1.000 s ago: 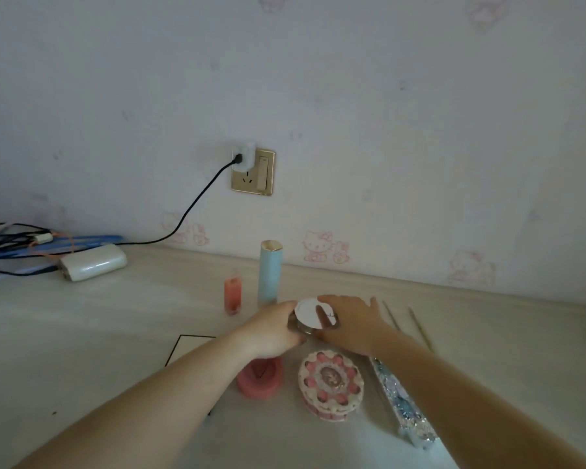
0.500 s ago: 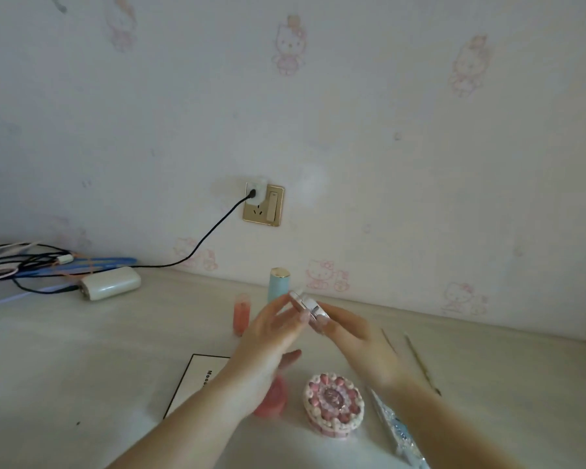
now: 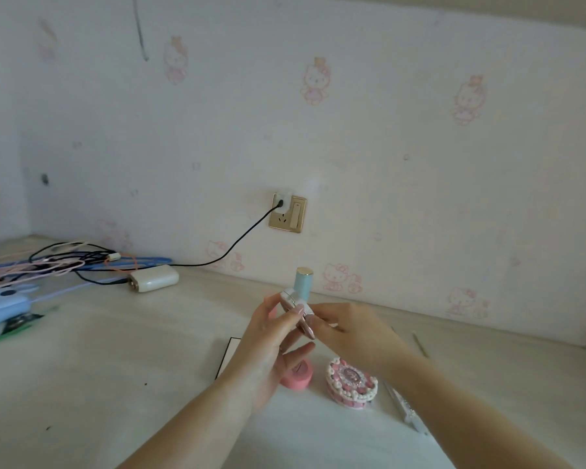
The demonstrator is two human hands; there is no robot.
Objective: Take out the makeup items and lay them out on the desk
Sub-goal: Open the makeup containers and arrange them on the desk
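Two hands lift a small round pink-and-white compact (image 3: 296, 311) above the pale wooden desk (image 3: 132, 350): the left hand (image 3: 271, 346) pinches it edge-on (thumb and fingers spread along its rim), the right hand (image 3: 347, 331) grips its near edge with curled fingertips. Below the compact sit a pink round case (image 3: 298, 375) and a pink beaded round box (image 3: 351, 384); behind it, a teal tube with gold cap (image 3: 303, 282) against pink-cat-patterned wallpaper (image 3: 420, 147).

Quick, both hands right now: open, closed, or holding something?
Left hand: holding the small compact, fingers pinching its edge.
Right hand: holding the same compact from the other side.
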